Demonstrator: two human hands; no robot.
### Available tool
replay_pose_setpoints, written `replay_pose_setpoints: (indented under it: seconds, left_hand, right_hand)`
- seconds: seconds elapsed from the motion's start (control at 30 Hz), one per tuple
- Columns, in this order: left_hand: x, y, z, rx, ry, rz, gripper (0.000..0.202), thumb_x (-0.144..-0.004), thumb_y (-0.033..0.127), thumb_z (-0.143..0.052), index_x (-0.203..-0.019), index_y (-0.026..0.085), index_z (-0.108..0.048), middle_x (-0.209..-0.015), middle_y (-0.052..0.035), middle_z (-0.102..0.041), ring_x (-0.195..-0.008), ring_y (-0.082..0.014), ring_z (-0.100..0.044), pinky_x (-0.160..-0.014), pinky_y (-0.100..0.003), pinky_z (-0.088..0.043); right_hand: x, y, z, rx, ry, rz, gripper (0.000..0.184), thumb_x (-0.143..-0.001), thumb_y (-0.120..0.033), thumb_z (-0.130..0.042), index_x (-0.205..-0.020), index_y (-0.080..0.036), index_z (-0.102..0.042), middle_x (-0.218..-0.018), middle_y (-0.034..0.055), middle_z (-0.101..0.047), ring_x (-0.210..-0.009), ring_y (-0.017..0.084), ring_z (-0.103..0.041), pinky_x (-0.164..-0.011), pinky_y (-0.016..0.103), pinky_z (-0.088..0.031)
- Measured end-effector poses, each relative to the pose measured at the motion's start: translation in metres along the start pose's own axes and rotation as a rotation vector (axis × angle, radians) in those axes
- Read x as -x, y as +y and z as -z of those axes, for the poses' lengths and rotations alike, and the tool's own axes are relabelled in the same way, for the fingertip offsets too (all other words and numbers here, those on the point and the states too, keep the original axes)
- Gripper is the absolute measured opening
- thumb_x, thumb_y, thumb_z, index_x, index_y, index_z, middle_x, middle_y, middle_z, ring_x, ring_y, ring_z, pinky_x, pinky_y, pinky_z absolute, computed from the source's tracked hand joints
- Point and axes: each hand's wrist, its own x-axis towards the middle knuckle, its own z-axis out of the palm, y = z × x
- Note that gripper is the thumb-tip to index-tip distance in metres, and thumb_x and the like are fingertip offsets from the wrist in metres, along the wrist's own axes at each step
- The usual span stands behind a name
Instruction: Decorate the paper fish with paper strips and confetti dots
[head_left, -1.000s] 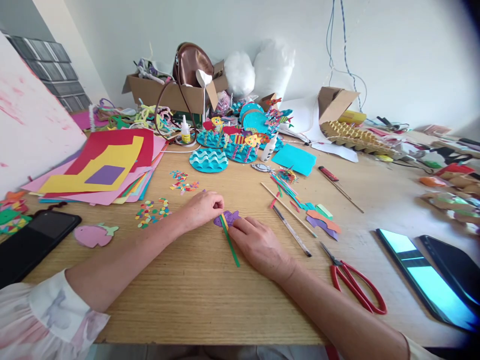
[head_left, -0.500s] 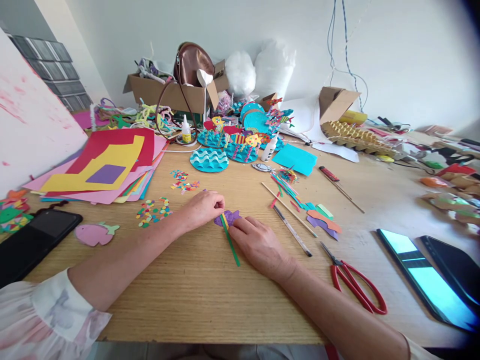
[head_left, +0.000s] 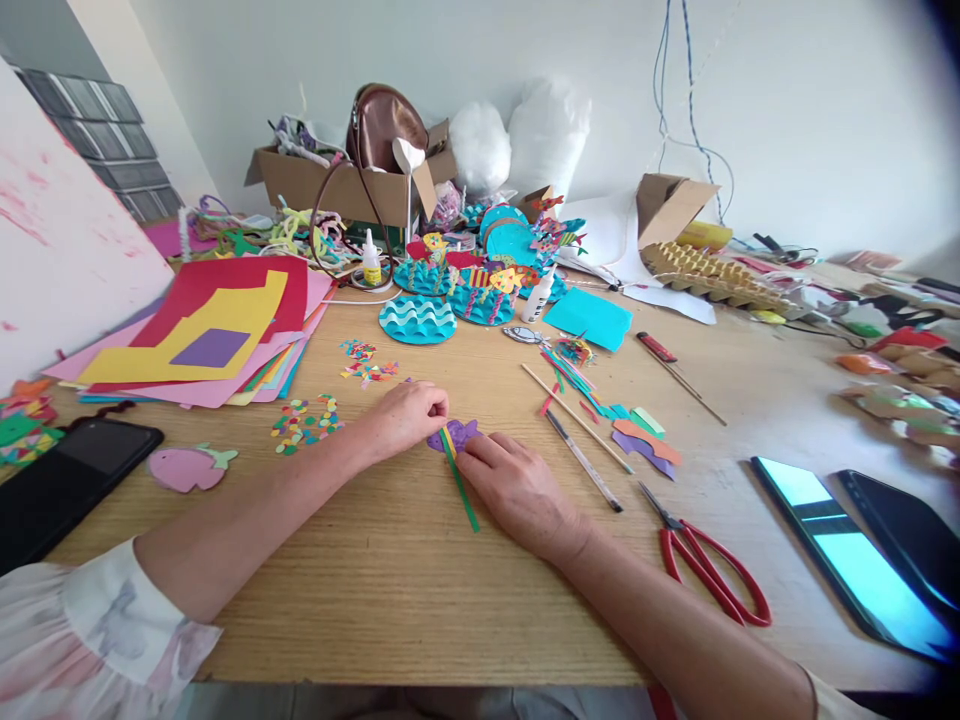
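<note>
A purple paper fish [head_left: 463, 433] lies on the wooden table between my hands. Across it runs a green paper strip [head_left: 464, 490], slanting down toward me, with a short yellow strip [head_left: 448, 442] beside it. My left hand [head_left: 409, 412] is closed in a pinch at the top end of the green strip. My right hand [head_left: 517, 485] rests on the table with its fingers bent together at the fish's right side, by the strips; its fingertips are partly hidden. A pink paper fish [head_left: 187, 468] lies apart, to the left of my left forearm.
Red-handled scissors [head_left: 705, 560], a pen [head_left: 585, 462] and a wooden stick [head_left: 577, 418] lie right of my hands. Paper dots [head_left: 304, 425] and a stack of coloured paper [head_left: 187, 320] are at left. Glue bottles [head_left: 538, 296] stand behind. Phones [head_left: 847, 550] lie on both sides.
</note>
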Motion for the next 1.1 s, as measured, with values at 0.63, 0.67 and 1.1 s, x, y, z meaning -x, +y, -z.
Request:
replay_pose_setpoints:
  seconds: [0.63, 0.67, 1.1]
  left_hand:
    - [-0.0009, 0.0018, -0.0002, -0.042, -0.001, 0.0, 0.01, -0.07, 0.014, -0.051, -0.065, 0.016, -0.06, -0.065, 0.0004, -0.057, -0.064, -0.0125, -0.05, -0.058, -0.022, -0.033]
    - [-0.001, 0.0017, -0.0003, -0.042, -0.001, -0.002, 0.01, -0.07, 0.014, -0.052, -0.065, 0.016, -0.06, -0.065, 0.0005, -0.057, -0.064, -0.0126, -0.05, -0.058, -0.022, -0.033]
    - [-0.0013, 0.0043, 0.0005, -0.066, -0.009, 0.014, 0.01, -0.069, 0.013, -0.052, -0.064, 0.017, -0.059, -0.065, 0.0005, -0.057, -0.064, -0.0124, -0.05, -0.057, -0.022, -0.034]
  right_hand:
    - [0.0003, -0.0003, 0.0008, 0.009, 0.008, 0.002, 0.013, -0.086, -0.016, -0.045, -0.083, -0.017, -0.058, -0.081, 0.0029, -0.057, -0.07, 0.014, -0.046, -0.062, 0.027, -0.036]
    - [0.0003, -0.0003, 0.0009, 0.009, 0.01, 0.001, 0.013, -0.085, -0.016, -0.045, -0.083, -0.017, -0.058, -0.081, 0.0029, -0.057, -0.07, 0.014, -0.046, -0.062, 0.027, -0.036]
    - [0.0007, -0.0008, -0.0006, -0.009, -0.003, 0.006, 0.015, -0.086, -0.015, -0.043, -0.082, -0.016, -0.058, -0.08, 0.0038, -0.057, -0.071, 0.015, -0.046, -0.062, 0.027, -0.035]
